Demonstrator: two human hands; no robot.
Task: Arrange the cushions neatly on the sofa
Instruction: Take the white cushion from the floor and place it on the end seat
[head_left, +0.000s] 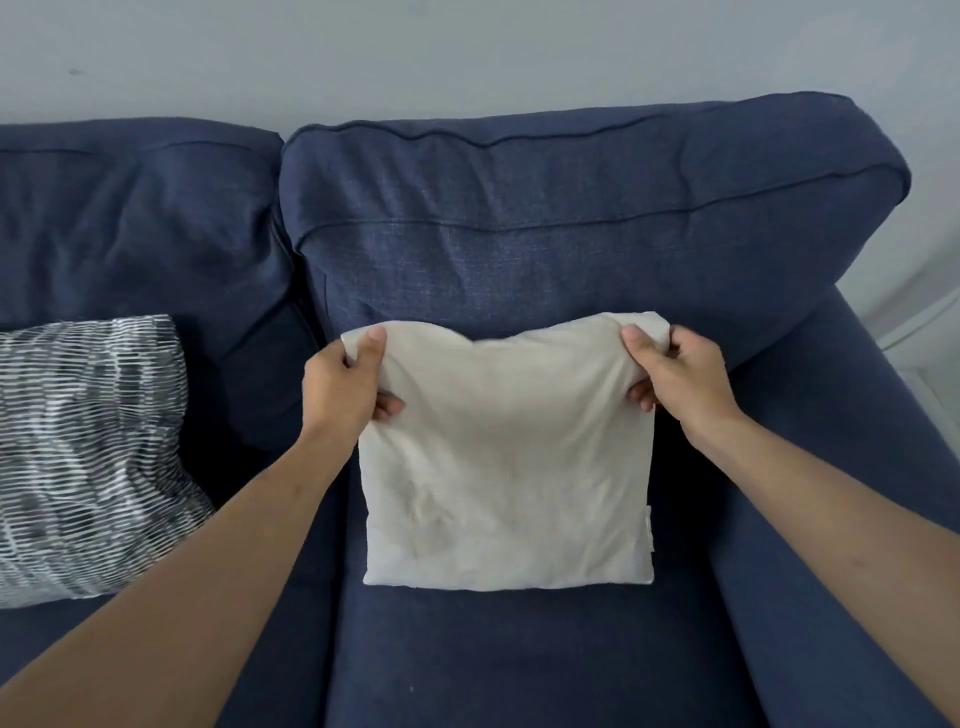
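Note:
A cream cushion (506, 467) stands upright on the right seat of the navy sofa (519, 649), its lower edge resting on the seat and its top near the back cushion (571, 234). My left hand (345, 382) grips its top left corner. My right hand (675, 376) grips its top right corner. A black-and-white patterned cushion (88, 457) leans on the left seat, apart from the cream one.
The sofa's right armrest (841, 493) runs along the right side. A second navy back cushion (130, 218) sits at the left. A pale wall (467, 52) rises behind the sofa.

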